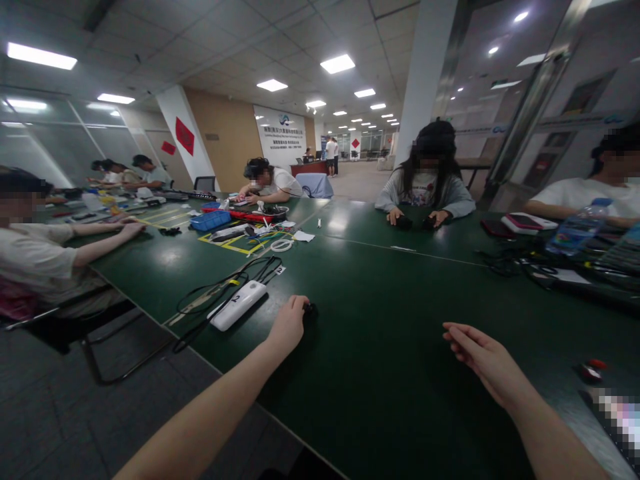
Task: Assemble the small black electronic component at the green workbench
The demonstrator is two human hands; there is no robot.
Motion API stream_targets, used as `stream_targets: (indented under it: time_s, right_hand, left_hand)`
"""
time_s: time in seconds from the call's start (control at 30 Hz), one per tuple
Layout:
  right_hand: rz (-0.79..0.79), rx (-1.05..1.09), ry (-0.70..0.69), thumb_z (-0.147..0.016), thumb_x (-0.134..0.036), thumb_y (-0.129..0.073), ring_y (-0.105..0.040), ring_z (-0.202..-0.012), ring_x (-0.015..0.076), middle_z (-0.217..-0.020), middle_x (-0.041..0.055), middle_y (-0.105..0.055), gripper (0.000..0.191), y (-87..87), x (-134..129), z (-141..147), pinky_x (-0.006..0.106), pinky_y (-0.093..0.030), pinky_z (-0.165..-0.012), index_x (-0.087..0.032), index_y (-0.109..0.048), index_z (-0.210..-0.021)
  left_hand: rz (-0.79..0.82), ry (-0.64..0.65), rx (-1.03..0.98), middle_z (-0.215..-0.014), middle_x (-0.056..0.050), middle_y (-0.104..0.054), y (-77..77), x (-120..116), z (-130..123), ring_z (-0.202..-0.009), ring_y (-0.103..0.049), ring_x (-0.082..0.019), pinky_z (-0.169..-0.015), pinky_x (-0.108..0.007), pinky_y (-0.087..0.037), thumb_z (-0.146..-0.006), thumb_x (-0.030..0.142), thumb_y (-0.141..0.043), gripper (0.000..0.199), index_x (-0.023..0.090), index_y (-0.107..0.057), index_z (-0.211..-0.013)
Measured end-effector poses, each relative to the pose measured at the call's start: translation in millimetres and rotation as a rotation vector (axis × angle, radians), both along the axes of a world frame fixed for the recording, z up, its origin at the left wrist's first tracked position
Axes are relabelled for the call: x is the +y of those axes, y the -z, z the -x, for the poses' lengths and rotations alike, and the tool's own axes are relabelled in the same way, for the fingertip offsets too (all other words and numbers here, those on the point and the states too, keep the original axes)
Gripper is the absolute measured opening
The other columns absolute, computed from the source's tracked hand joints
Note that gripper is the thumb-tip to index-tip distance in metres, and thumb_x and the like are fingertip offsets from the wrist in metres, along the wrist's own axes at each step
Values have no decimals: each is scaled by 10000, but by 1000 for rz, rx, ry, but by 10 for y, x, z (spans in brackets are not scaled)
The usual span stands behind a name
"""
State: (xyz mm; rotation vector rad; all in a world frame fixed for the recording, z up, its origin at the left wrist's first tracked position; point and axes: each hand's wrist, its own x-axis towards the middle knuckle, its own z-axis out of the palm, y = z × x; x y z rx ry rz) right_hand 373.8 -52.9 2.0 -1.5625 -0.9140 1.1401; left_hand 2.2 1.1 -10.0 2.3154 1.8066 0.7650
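Observation:
My left hand (290, 325) rests on the green table (370, 400), its fingers closed on a small black object (311, 311) whose far side sticks out to the right of the fingertips. Just left of that hand lies a white power bank (238, 305) marked with a 2, with black cables (200, 293) looped around and behind it. My right hand (470, 347) is over the right part of the table, thumb and fingers drawn together. Whether anything small is between those fingertips cannot be made out.
Behind my left hand are a blue tray (210, 221), white cables (283, 245) and yellow tape. A bottle (580, 227) and black cables stand at the right. A small red and black object (593, 370) lies near the right edge. Several people sit around the table.

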Motion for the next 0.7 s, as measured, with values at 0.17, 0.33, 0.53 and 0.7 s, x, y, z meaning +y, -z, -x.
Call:
stream_targets:
  time_s: [0.17, 0.33, 0.53, 0.7]
  right_hand:
    - [4, -11, -2, -579, -434, -661, -547, -659, 176, -826, 67, -634, 416, 17, 6, -13, 272, -475, -538, -196, -631, -919]
    - [-8, -7, -9, -596, -411, -658, -536, -664, 163, -823, 66, -625, 386, 4, -5, 2, 254, -471, -538, -195, -631, -915]
    - [-6, -18, 1, -595, -413, -657, -537, -656, 164, -826, 73, -624, 395, 4, -8, 9, 256, -473, -529, -190, -632, -920]
    - [5, -16, -8, -600, -419, -654, -538, -664, 167, -847, 74, -621, 408, 35, 10, -22, 261, -475, -532, -193, -625, -938]
  left_hand:
    - [-93, 77, 156, -970, -49, -520, -61, 5, 23, -950, -442, -190, -874, -356, -338, -774, 75, -354, 267, 193, -486, -973]
    - [-114, 138, 138, -985, -57, -507, -53, 16, 13, -941, -421, -178, -851, -322, -379, -770, 56, -348, 266, 169, -490, -965]
    - [-154, 172, 100, -976, -55, -508, -44, 5, 19, -961, -422, -178, -874, -343, -381, -774, 58, -342, 260, 175, -506, -939]
    - [-81, 186, -10, -1006, -51, -481, -45, -3, 23, -934, -470, -152, -851, -315, -410, -783, 81, -341, 254, 183, -491, -960]
